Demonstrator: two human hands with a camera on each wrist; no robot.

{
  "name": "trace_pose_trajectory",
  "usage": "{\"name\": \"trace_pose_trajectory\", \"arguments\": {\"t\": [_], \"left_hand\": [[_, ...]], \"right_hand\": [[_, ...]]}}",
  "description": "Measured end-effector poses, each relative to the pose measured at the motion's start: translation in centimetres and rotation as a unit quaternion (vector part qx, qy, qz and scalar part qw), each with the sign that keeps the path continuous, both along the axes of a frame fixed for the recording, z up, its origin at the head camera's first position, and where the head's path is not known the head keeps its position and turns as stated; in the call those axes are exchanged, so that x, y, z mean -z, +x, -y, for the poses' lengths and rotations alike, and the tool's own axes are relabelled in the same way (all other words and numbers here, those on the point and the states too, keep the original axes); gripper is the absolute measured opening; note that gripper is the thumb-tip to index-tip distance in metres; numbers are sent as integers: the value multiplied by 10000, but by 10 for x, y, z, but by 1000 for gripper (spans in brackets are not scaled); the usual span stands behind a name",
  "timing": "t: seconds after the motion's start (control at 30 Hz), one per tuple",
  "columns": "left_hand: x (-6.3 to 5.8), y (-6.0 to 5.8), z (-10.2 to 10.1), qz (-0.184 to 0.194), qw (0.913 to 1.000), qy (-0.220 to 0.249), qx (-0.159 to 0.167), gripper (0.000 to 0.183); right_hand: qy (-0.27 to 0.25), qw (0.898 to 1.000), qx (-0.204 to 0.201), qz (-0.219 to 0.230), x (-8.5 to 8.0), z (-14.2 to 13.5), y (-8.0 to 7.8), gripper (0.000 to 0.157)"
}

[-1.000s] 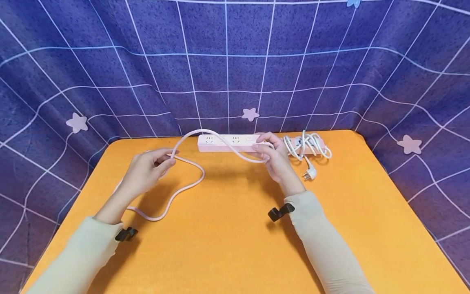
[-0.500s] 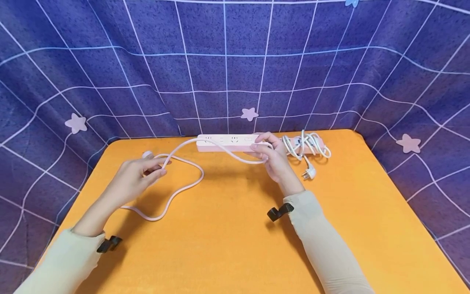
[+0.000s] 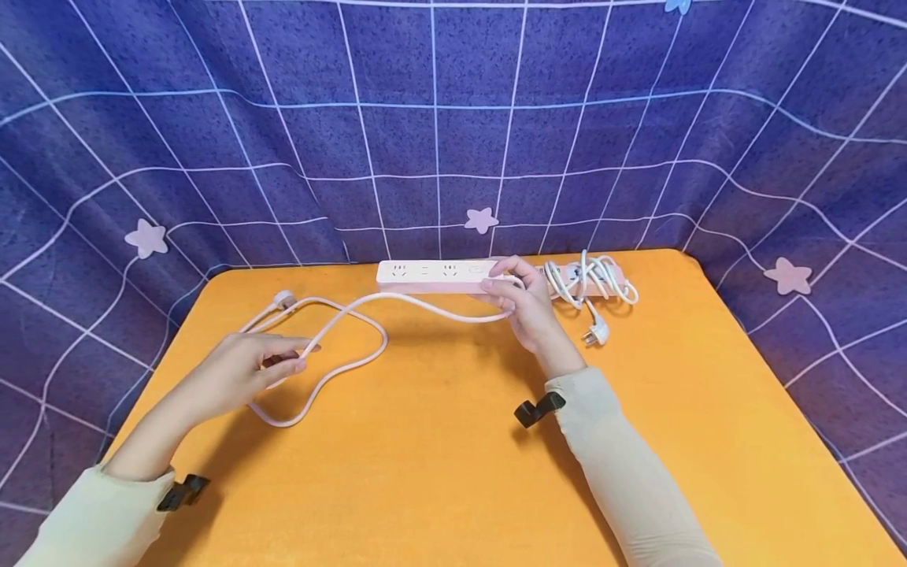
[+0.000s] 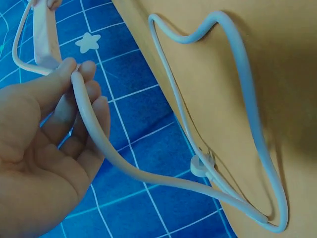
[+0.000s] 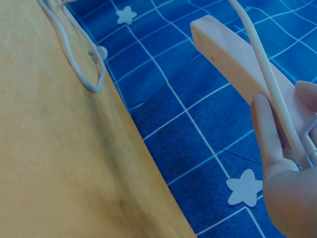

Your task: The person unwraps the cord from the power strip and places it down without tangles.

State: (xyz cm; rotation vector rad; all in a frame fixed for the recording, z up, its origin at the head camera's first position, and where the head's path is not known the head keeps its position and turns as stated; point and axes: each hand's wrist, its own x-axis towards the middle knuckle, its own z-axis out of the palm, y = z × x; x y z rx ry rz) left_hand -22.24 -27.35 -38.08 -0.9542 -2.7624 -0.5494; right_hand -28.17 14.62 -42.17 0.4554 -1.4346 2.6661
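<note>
A pale pink power strip (image 3: 425,276) is held up near the far edge of the table, sockets showing in the head view. My right hand (image 3: 527,311) grips its right end. The strip's cord (image 3: 418,305) leaves that end and runs leftward in front of the strip. At the left, my left hand (image 3: 244,368) pinches the cord between thumb and fingertips, as the left wrist view also shows with the hand (image 4: 54,129). Beyond the left hand the rest of the cord loops on the table. Its plug (image 3: 284,299) lies at the far left.
Right of my right hand lies a second power strip (image 3: 616,282), wrapped in its own white cord (image 3: 583,276). That strip's plug (image 3: 597,331) rests in front of it. A blue gridded curtain (image 3: 397,142) surrounds the orange table (image 3: 453,472).
My left hand has moved left and toward me, pulling the held cord lower and straighter, clear of the strip's face. The plug has come into view. My right hand has barely moved.
</note>
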Motion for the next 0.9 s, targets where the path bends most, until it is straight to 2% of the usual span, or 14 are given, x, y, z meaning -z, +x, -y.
{"name": "trace_pose_trajectory", "arguments": {"t": [0.3,0.53,0.73,0.9], "left_hand": [[3,10,6,493,9975,-74,499,25],[6,17,9,710,9947,-234,711,25],[7,21,9,1122,9878,-307,1039,25],[4,23,9,1606,9795,-385,1153,18]], "right_hand": [[126,9999,-2,21,0,3,-2,22],[306,9995,-77,59,-3,9,-7,23],[367,9992,-102,104,-9,15,-9,23],[365,9992,-43,151,-9,19,-12,25]]}}
